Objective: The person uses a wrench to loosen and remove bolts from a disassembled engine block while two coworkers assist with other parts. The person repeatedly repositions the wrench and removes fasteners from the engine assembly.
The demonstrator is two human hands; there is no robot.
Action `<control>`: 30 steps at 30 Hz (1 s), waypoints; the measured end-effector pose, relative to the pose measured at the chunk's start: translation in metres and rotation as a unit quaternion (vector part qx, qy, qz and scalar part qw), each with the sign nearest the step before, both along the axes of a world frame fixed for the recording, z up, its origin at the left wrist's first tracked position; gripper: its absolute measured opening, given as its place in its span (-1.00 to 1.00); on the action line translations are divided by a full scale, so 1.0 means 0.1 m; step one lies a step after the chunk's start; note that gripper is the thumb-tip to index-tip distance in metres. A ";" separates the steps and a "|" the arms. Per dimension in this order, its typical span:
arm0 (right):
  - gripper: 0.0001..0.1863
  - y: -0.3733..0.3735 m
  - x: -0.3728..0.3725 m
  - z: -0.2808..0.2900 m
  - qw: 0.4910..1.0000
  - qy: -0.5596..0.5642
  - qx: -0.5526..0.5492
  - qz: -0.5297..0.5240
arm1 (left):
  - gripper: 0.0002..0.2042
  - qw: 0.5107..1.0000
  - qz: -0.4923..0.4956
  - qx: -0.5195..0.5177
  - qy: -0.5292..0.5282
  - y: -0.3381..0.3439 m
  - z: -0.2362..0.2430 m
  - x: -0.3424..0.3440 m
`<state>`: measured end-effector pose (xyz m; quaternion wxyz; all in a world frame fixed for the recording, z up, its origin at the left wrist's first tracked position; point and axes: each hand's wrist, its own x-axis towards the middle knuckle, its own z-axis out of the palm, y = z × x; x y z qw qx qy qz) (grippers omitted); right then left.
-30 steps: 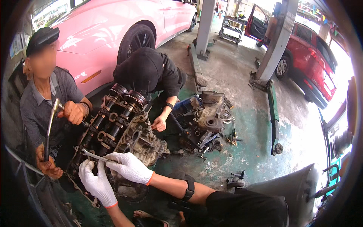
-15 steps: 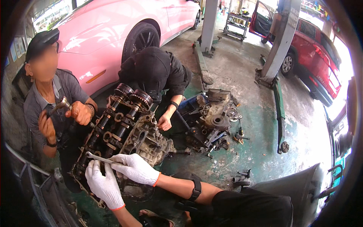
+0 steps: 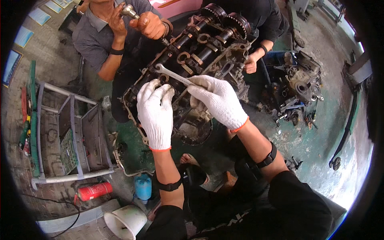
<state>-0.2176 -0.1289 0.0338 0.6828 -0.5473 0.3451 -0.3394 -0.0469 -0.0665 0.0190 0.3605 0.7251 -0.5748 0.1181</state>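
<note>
Workshop with a worn green floor [image 3: 316,154], a metal frame [image 3: 72,177] and red fire extinguisher [image 3: 95,191] at left. The gloved right hand [image 3: 218,98] grips a wrench [image 3: 174,74] over the exposed engine [image 3: 226,72]; the left hand [image 3: 155,116] is half-curled there, any grasp indiscernible.

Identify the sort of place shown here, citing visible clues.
Probably a vehicle repair workshop: an opened-up engine, a wrench in the gloved right hand, and grimy metal parts nearby.
</note>
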 end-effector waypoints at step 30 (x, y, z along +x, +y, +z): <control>-0.64 0.05 0.07 -0.02 1.000 -0.016 0.009 0.006 | -0.79 0.995 -0.045 -0.077 0.039 0.05 -0.05 -0.10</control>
